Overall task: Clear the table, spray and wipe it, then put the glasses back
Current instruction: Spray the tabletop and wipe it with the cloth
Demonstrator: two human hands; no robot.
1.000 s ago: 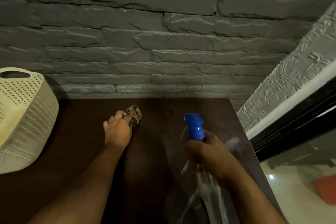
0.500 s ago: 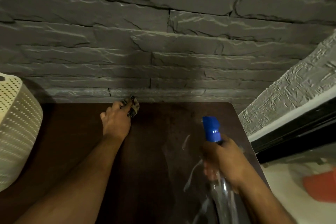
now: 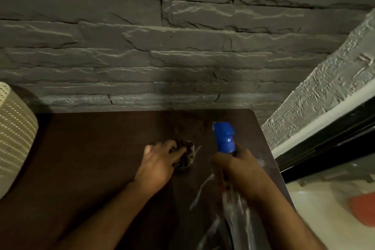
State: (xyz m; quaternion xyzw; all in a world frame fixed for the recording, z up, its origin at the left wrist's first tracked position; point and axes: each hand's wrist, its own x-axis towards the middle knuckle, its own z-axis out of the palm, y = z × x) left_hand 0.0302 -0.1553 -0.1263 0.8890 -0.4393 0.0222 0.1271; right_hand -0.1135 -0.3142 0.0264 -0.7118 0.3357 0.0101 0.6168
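Observation:
A dark brown table stands against a grey stone wall. My left hand grips a small patterned cloth bunched against the tabletop near the middle. My right hand holds a clear spray bottle by its neck; the bottle's blue spray head points toward the wall. The bottle sits just right of the cloth, above the table's right side. No glasses are in view.
A cream perforated basket stands on the table's left end. The stone wall runs along the far edge. Right of the table lie a textured grey ledge, a black frame and pale floor with an orange object.
My left hand has slid the cloth from near the wall edge toward me and to the right, close to the spray bottle. My right hand still holds the bottle.

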